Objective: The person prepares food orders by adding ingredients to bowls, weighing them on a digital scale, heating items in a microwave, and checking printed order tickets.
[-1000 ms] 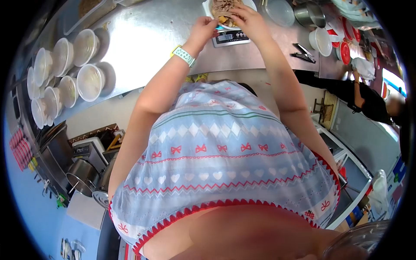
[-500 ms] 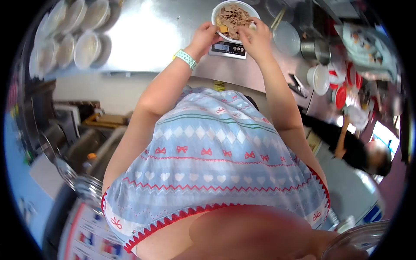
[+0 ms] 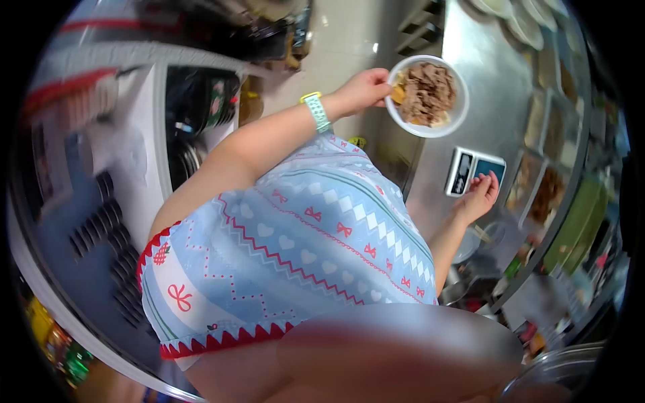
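A round white bowl [image 3: 463, 101] of sliced brown meat [image 3: 426, 93], with orange-yellow pieces at its left side, is held up over the counter's edge. My left hand [image 3: 366, 91] pinches the bowl's left rim between thumb and fingers. Below and to the right, a white digital scale [image 3: 462, 173] lies on the steel counter with nothing on its plate. My right hand [image 3: 480, 196] is over the scale's lower right corner, fingers apart and slightly curled, holding nothing.
The steel counter [image 3: 430, 171] runs along the right. Pale bowls [image 3: 524, 27] stand at its far end. Food trays [image 3: 547, 195] line its right side. A clear lid [image 3: 467, 247] lies below the scale. White shelving [image 3: 154, 127] stands at the left.
The view has swung round. The bowl has left the scale, with my left hand on its rim. My right hand has come away from the meat and is now over the scale.
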Demonstrator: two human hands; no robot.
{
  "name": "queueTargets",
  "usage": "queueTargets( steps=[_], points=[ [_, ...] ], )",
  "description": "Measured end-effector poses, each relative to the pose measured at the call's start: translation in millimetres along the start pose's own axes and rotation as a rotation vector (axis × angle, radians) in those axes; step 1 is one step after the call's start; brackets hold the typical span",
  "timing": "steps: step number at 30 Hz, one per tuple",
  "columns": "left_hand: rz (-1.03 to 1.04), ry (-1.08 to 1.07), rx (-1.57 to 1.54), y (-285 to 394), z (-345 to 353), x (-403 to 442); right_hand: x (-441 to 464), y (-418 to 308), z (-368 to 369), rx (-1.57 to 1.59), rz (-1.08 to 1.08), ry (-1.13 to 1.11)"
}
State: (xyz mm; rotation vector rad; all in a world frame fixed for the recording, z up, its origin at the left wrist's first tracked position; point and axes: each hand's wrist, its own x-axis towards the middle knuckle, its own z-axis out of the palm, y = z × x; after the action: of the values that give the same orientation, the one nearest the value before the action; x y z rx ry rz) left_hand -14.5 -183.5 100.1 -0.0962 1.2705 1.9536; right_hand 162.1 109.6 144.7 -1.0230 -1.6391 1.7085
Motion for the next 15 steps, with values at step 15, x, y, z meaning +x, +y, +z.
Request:
queueTargets(
  steps=[15],
  points=[
    [0.119,0.841,-0.468,-193.1,-382.8,-51.9,-124.0,209.2,503.1,-0.515,0.887,-1.145]
  ],
)
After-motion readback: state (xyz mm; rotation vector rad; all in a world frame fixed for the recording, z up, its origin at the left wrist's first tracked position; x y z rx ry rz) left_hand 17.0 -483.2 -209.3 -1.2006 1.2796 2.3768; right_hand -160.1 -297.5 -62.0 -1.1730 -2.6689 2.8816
